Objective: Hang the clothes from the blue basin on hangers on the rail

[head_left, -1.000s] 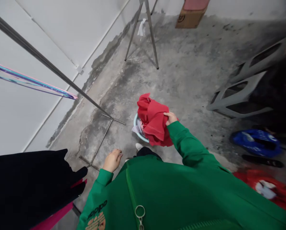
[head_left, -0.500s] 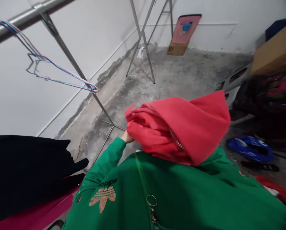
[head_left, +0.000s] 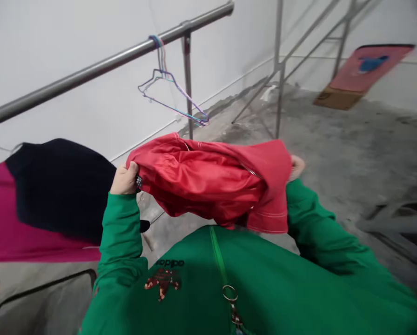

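Observation:
A red zip-up jacket (head_left: 201,177) is stretched sideways in front of my chest, with its shiny lining, part of a metal zipper and white stitching showing. My left hand (head_left: 124,179) pinches one end beside a small black label (head_left: 138,181). At the opposite end, my right hand (head_left: 297,167) is closed on the cloth, its fingers partly hidden behind the jacket. Beyond the jacket, several thin wire hangers (head_left: 175,95) in purple, pink and teal hang from a metal rail (head_left: 100,67).
A dark garment (head_left: 65,186) and a magenta one (head_left: 1,214) hang at the left. Another metal frame (head_left: 280,79) stands at the back right. A pink board (head_left: 365,70) leans near a cardboard box (head_left: 337,98) by the wall. Bare concrete floor (head_left: 337,153) lies to the right.
The view has swung left, bringing more of the rail into sight. The bunched jacket is now spread wide, and my left hand has come into full view at its end.

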The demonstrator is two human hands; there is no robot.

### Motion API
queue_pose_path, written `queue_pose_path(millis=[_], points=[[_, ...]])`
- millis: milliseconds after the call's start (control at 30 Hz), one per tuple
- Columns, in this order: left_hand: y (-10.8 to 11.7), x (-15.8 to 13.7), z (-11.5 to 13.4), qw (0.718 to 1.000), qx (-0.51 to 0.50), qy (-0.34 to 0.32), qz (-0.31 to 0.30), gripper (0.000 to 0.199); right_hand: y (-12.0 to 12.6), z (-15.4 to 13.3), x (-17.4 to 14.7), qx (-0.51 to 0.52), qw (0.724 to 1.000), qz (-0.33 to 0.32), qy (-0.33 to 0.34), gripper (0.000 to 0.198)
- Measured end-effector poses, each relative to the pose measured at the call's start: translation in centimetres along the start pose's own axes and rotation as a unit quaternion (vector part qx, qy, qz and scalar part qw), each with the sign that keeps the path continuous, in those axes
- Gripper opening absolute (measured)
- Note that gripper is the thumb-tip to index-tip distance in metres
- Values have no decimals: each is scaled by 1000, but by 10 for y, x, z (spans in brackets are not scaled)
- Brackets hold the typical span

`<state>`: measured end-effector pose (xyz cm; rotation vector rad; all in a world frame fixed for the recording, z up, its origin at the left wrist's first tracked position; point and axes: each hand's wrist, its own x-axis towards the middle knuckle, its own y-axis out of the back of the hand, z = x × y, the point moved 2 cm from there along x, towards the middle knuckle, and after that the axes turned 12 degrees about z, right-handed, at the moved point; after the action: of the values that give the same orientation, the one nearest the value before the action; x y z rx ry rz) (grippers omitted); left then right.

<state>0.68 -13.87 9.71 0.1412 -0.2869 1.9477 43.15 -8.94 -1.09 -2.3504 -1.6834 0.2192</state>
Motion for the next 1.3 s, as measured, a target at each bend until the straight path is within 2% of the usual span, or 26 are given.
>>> queue_pose_path(millis=[67, 100, 133, 200, 267, 333, 367, 433, 500, 533, 600, 667, 700, 733, 767, 833, 867, 933, 1033, 1133, 1233, 1300], points=[[4, -19, 32, 999, 17, -33, -9, 50, -21, 7, -10, -4, 995, -91, -49, 28], [2, -29, 44, 999, 32, -40, -18, 49, -34, 8, -17, -10, 984, -162, -77, 27], [-3, -39, 55, 997, 52, -44, -29, 49, -49, 7, -24, -16, 966, -239, -95, 28], [-18, -58, 70, 990, 109, -41, -79, 50, -82, 1, -41, -26, 920, -384, -79, 48], [-35, -76, 77, 968, 184, -33, -166, 50, -117, -9, -59, -32, 881, -471, 20, 77], [-48, -90, 77, 931, 251, -22, -263, 47, -149, -15, -76, -38, 846, -510, 151, 94], [-51, -95, 76, 914, 278, -19, -295, 45, -162, -16, -84, -51, 820, -532, 207, 92], [-46, -100, 72, 895, 333, -20, -296, 43, -180, -12, -95, -97, 774, -557, 286, 68], [-29, -101, 67, 889, 396, -18, -230, 41, -187, -8, -95, -155, 757, -536, 342, 40], [-19, -101, 65, 886, 420, -11, -193, 41, -189, -8, -92, -175, 755, -516, 367, 34], [1, -103, 59, 891, 431, 20, -142, 42, -194, -12, -83, -187, 735, -505, 411, 32], [14, -109, 50, 914, 382, 63, -118, 45, -204, -22, -70, -195, 691, -539, 440, 32], [18, -112, 46, 928, 347, 84, -105, 47, -212, -30, -60, -207, 680, -539, 452, 32], [21, -117, 40, 940, 313, 103, -90, 48, -221, -39, -48, -230, 687, -511, 463, 32], [22, -121, 34, 948, 283, 123, -75, 49, -230, -51, -32, -263, 710, -452, 472, 33], [22, -129, 22, 955, 249, 155, -47, 53, -247, -74, 5, -346, 764, -270, 473, 36], [21, -132, 16, 956, 241, 166, -37, 54, -255, -85, 23, -388, 771, -190, 467, 41], [19, -137, 6, 957, 231, 174, -29, 56, -271, -99, 56, -467, 751, -105, 456, 48], [15, -140, -2, 959, 223, 170, -36, 56, -292, -102, 91, -564, 693, -101, 438, 45], [13, -139, -2, 960, 218, 168, -48, 54, -304, -95, 107, -614, 656, -127, 420, 33], [12, -137, -2, 960, 219, 168, -55, 54, -309, -91, 113, -617, 650, -127, 425, 31], [11, -135, -3, 958, 221, 171, -57, 53, -311, -94, 116, -597, 665, -121, 431, 32]])
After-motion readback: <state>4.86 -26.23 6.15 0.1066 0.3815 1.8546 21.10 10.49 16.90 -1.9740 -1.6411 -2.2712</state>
